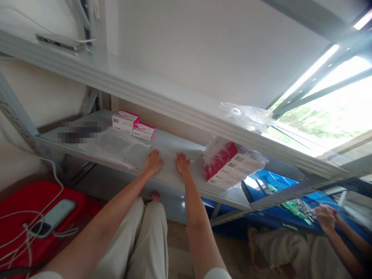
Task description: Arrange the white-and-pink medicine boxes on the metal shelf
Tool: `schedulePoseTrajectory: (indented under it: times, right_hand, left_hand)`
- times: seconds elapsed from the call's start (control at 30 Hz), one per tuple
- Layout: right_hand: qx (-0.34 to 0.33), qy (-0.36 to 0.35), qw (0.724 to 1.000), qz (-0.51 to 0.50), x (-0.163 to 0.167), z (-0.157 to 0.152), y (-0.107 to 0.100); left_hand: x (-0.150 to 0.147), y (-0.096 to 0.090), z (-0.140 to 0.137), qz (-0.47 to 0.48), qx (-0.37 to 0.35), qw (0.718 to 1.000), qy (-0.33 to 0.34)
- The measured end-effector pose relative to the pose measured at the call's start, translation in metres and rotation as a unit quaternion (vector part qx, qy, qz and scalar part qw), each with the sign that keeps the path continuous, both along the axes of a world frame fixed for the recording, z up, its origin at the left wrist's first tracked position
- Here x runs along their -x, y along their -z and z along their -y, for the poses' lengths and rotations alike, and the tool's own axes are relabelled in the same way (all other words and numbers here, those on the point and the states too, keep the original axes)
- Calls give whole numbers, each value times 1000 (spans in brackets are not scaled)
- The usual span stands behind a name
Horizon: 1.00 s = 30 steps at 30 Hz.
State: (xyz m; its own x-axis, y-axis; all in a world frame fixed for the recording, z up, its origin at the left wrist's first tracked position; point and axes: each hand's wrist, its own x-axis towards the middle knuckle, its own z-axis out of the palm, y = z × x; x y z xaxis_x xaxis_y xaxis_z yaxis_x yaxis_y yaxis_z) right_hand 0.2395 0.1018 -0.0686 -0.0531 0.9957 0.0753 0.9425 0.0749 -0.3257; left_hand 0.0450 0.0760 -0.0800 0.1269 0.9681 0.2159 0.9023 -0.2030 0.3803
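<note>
Far left, low: a red mat (17,205) is seen on the floor, with a pale blue-green device (54,217) lying on it among loose white cables (17,232). Above it, the grey metal shelf (168,147) runs across the view. On its left part a clear plastic bag (116,145) is laid flat; behind that, two small pink-and-white cartons (132,124) are set side by side, touching.

The left hand (153,162) is placed palm down on the bare shelf, fingers held close together and flat, just beside the bag's right edge; nothing is gripped. The right hand (183,162) is laid flat near it, fingers likewise extended and together; a small white object at its fingertips is too small to be made out.

Right of the hands, a plastic-wrapped bundle of red-and-white boxes (229,164) is tilted on the shelf. A crumpled clear bag (247,114) is noted on the upper shelf (145,85). Lower right, another person's hand (325,217) is seen at a blue bin (273,182) holding green and silvery packets (299,209).
</note>
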Motion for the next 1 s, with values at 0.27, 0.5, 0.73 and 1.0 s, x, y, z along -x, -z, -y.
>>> schedulePoseTrajectory:
  times: [0.27,0.5,0.73,1.0]
  right_hand:
    - [-160,-66,985,22,12,50,-19]
    - [-77,-170,980,74,13,94,18]
    - [-112,-94,986,79,-51,101,40]
    - [-165,-27,986,-6,-67,94,7]
  left_hand:
    - [-3,0,2,11,-12,1000,-7]
    - [-3,2,5,2,1,1000,-9]
    - [-3,4,4,1,-16,1000,-15]
    - [-6,-36,39,-18,-248,958,141]
